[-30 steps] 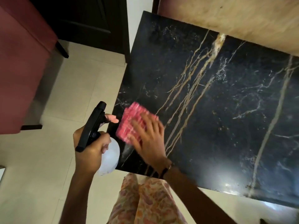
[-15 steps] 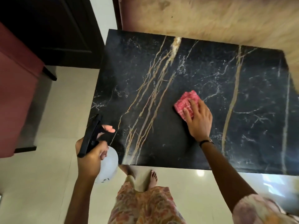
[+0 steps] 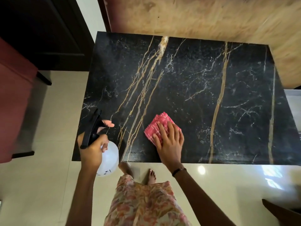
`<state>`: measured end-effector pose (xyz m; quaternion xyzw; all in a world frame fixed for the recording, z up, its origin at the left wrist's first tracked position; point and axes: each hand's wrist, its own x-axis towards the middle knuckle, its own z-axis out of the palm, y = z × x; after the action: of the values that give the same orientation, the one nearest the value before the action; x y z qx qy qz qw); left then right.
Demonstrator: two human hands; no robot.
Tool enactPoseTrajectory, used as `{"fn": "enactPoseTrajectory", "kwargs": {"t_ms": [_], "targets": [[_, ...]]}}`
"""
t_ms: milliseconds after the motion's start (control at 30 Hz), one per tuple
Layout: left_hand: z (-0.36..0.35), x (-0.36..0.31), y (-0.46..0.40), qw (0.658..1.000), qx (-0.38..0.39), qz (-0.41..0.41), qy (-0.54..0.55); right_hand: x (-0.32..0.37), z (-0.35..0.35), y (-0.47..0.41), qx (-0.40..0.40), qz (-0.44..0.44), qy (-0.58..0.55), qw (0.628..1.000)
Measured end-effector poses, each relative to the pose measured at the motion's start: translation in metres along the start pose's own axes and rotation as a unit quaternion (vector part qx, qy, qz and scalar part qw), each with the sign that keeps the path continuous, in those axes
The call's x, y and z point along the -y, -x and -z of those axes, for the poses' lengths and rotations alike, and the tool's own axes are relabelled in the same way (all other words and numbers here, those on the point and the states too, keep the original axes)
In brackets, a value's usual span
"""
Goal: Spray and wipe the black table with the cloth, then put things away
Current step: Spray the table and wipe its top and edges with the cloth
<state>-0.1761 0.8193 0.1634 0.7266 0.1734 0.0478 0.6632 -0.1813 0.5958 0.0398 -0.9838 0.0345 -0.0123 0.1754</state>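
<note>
The black marble table (image 3: pixel 187 82) with gold and white veins fills the middle of the view. A folded pink cloth (image 3: pixel 158 126) lies flat on it near the front edge. My right hand (image 3: pixel 170 141) presses palm-down on the cloth, fingers spread. My left hand (image 3: pixel 92 149) grips a white spray bottle (image 3: pixel 109 159) with a black trigger head (image 3: pixel 91 128), held over the table's front left corner, index finger stretched forward.
A wood-grain panel (image 3: pixel 203 17) stands behind the table. A dark red seat (image 3: pixel 14 98) and a dark cabinet (image 3: pixel 42 30) are to the left. Glossy cream floor tiles (image 3: pixel 40 185) surround the table, and my bare feet (image 3: pixel 151 176) stand at its front edge.
My right hand slid the cloth from the front left corner out to the middle, then back toward the front edge. The spray bottle stayed in my left hand.
</note>
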Motion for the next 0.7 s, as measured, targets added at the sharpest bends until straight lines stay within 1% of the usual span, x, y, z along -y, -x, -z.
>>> {"fn": "enactPoseTrajectory", "kwargs": {"t_ms": [133, 233, 300, 467, 600, 700], "targets": [[0.007, -0.002, -0.003, 1.0, 0.001, -0.006, -0.008, 0.049, -0.012, -0.047, 0.018, -0.036, -0.009, 0.999], [0.018, 0.003, -0.01, 0.999, -0.01, -0.023, -0.032, 0.085, -0.02, -0.052, 0.064, 0.005, -0.004, 0.998], [0.027, 0.007, -0.018, 0.998, -0.017, -0.036, -0.056, 0.103, -0.023, -0.042, 0.092, 0.022, 0.007, 0.995], [0.041, 0.007, -0.028, 0.997, -0.049, -0.043, -0.051, 0.144, -0.019, 0.003, 0.121, -0.009, 0.009, 0.993], [0.05, 0.004, -0.028, 0.996, -0.047, -0.036, -0.073, 0.167, -0.016, 0.036, 0.134, -0.015, 0.004, 0.991], [0.059, 0.003, -0.027, 0.995, -0.04, -0.03, -0.087, 0.17, -0.017, 0.046, 0.144, -0.023, -0.02, 0.989]]}}
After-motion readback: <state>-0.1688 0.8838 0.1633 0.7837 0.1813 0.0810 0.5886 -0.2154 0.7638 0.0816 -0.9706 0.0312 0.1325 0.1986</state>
